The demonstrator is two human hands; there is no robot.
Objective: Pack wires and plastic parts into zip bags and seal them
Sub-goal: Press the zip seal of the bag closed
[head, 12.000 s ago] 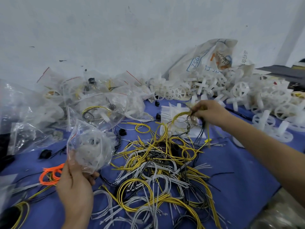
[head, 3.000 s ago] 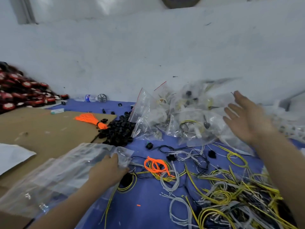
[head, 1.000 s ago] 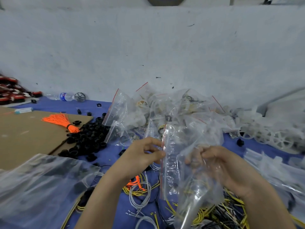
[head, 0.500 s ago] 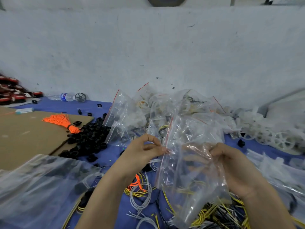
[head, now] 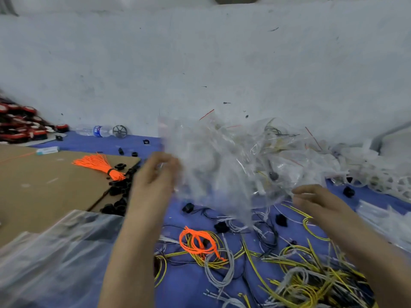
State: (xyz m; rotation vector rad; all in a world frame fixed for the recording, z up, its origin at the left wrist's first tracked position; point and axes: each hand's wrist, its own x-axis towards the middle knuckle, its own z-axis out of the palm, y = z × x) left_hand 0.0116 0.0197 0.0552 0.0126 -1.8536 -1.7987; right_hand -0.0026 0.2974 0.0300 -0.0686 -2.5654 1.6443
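An empty clear zip bag (head: 200, 165) hangs blurred in the air over the blue table (head: 191, 283). My left hand (head: 153, 176) pinches the bag's left edge. Lower and to the right, my right hand (head: 311, 197) has its fingers stretched toward the bag's lower corner and grips nothing I can make out. Below the hands lies a tangle of yellow, grey and black wires (head: 300, 281), with an orange wire coil (head: 198, 241) beside it. White plastic parts (head: 378, 178) are heaped at the right.
Filled zip bags (head: 284, 152) are piled against the wall. A stack of empty bags (head: 55, 254) lies at lower left, beside a cardboard sheet (head: 40, 187) with an orange wire bundle (head: 97, 163) and black plastic parts (head: 117, 192). A water bottle (head: 95, 131) lies at the back.
The bag has swung up and to the left and is now blurred. My right hand has come off it and moved out to the right; my left hand still pinches its edge.
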